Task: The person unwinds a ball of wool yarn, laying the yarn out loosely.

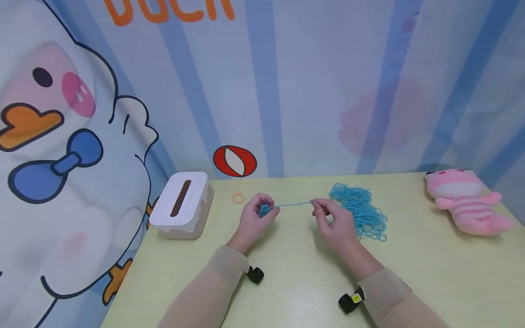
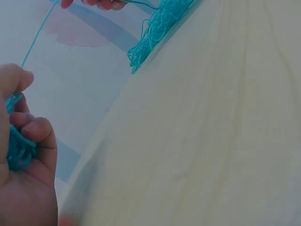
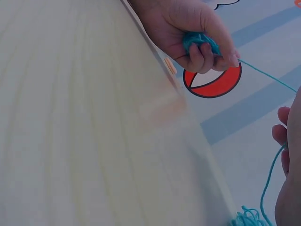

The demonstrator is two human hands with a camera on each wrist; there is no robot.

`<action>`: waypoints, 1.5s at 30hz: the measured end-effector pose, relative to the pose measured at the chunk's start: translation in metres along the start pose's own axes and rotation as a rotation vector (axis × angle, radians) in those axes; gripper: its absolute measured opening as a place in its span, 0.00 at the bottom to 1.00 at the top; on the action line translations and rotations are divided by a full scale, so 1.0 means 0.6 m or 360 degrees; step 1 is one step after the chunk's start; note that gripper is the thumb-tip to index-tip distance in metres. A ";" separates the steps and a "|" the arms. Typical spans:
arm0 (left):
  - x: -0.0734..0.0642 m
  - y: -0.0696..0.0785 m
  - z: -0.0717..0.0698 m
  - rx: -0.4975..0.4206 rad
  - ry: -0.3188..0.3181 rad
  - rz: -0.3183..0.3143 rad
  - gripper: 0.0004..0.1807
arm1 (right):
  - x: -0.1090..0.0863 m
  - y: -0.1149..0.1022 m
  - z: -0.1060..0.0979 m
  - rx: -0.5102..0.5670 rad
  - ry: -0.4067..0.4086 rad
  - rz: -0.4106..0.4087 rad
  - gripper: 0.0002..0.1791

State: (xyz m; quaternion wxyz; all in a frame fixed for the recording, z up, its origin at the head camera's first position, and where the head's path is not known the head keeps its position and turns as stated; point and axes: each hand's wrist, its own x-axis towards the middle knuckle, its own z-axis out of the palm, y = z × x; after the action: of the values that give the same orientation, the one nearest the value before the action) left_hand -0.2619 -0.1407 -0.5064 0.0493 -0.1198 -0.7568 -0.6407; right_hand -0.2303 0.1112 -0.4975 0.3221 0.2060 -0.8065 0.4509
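My left hand holds a small wound ball of blue yarn, its fingers curled round it. In the left wrist view the yarn ball shows between the fingers and palm. A single taut strand runs from the ball across to my right hand, which pinches it between thumb and fingertips. From the right hand the strand drops on to a loose heap of blue yarn lying on the table just beyond that hand.
A white and beige tissue box stands at the table's left. An orange ring-shaped band lies near the back edge. A pink striped plush toy lies at the far right. Behind the table hangs a printed curtain.
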 end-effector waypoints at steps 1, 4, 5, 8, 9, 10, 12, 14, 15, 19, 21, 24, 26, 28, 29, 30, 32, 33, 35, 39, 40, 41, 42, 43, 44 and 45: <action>0.000 -0.001 0.000 0.0004 0.0005 -0.0006 0.10 | 0.001 0.001 -0.004 0.0003 0.0003 0.0012 0.07; -0.001 -0.003 0.001 -0.0030 0.0022 -0.0036 0.09 | 0.006 0.003 -0.024 0.0007 -0.0023 0.0109 0.08; -0.001 -0.003 0.002 -0.0046 0.0025 -0.0041 0.09 | 0.007 0.004 -0.033 0.0011 -0.0040 0.0150 0.08; -0.001 -0.004 0.002 -0.0082 0.0030 -0.0035 0.08 | 0.012 0.006 -0.061 0.0010 -0.0091 0.0245 0.08; -0.001 -0.004 0.001 -0.0082 0.0034 -0.0026 0.08 | 0.013 0.008 -0.070 0.0002 -0.0106 0.0261 0.08; -0.001 -0.005 0.001 -0.0080 0.0040 -0.0016 0.08 | 0.014 0.008 -0.080 -0.0004 -0.0121 0.0266 0.08; 0.000 -0.005 0.000 -0.0072 0.0062 -0.0006 0.09 | 0.015 0.010 -0.098 -0.0025 -0.0126 0.0252 0.08; 0.001 -0.006 -0.001 -0.0051 0.0095 -0.0007 0.09 | 0.014 0.011 -0.117 -0.0049 -0.0130 0.0242 0.07; 0.001 -0.006 -0.002 -0.0049 0.0114 -0.0008 0.09 | 0.013 0.012 -0.126 -0.0062 -0.0129 0.0246 0.07; 0.001 -0.005 -0.005 -0.0033 0.0213 -0.0005 0.10 | 0.007 0.015 -0.162 -0.0100 -0.0151 0.0328 0.07; 0.000 -0.004 -0.006 -0.0038 0.0252 0.0017 0.11 | 0.003 0.019 -0.179 -0.0130 -0.0186 0.0402 0.09; 0.001 -0.004 -0.006 -0.0041 0.0288 0.0048 0.11 | -0.002 0.029 -0.205 -0.0194 -0.0257 0.0505 0.12; 0.001 -0.004 -0.006 -0.0047 0.0292 0.0065 0.10 | -0.007 0.039 -0.223 -0.0246 -0.0312 0.0564 0.14; 0.001 -0.004 -0.005 -0.0051 0.0297 0.0081 0.10 | -0.012 0.049 -0.240 -0.0299 -0.0368 0.0607 0.15; 0.001 -0.005 -0.005 -0.0053 0.0300 0.0084 0.10 | -0.014 0.055 -0.247 -0.0332 -0.0402 0.0618 0.15; 0.001 -0.005 -0.005 -0.0056 0.0302 0.0095 0.10 | -0.016 0.060 -0.254 -0.0356 -0.0437 0.0626 0.16; 0.003 -0.007 -0.005 -0.0060 0.0312 0.0105 0.09 | -0.019 0.071 -0.264 -0.0418 -0.0507 0.0639 0.16; 0.003 -0.007 -0.006 -0.0068 0.0316 0.0111 0.09 | -0.020 0.077 -0.267 -0.0450 -0.0541 0.0648 0.17; 0.003 -0.007 -0.006 -0.0087 0.0322 0.0116 0.09 | -0.022 0.087 -0.272 -0.0515 -0.0606 0.0678 0.17; 0.002 -0.004 -0.006 -0.0149 0.0299 0.0113 0.10 | -0.027 0.104 -0.278 -0.0611 -0.0711 0.0794 0.19; 0.001 -0.003 -0.006 -0.0163 0.0284 0.0112 0.11 | -0.028 0.107 -0.279 -0.0622 -0.0734 0.0820 0.19; 0.001 -0.002 -0.006 -0.0180 0.0263 0.0108 0.13 | -0.028 0.108 -0.279 -0.0628 -0.0755 0.0839 0.19; 0.001 -0.001 -0.006 -0.0179 0.0244 0.0098 0.14 | -0.028 0.109 -0.279 -0.0634 -0.0773 0.0851 0.18; 0.001 0.000 -0.006 -0.0175 0.0220 0.0094 0.15 | -0.028 0.110 -0.278 -0.0642 -0.0788 0.0860 0.18; 0.001 0.001 -0.006 -0.0159 0.0199 0.0084 0.16 | -0.027 0.109 -0.277 -0.0647 -0.0804 0.0864 0.17; 0.001 0.001 -0.006 -0.0134 0.0181 0.0077 0.17 | -0.025 0.107 -0.275 -0.0653 -0.0817 0.0864 0.16</action>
State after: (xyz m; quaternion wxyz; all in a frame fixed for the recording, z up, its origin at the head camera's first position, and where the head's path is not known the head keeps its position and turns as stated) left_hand -0.2624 -0.1441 -0.5048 0.1027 -0.1033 -0.7221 -0.6763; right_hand -0.2043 0.2866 -0.4825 0.0148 0.0235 -0.9585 0.2836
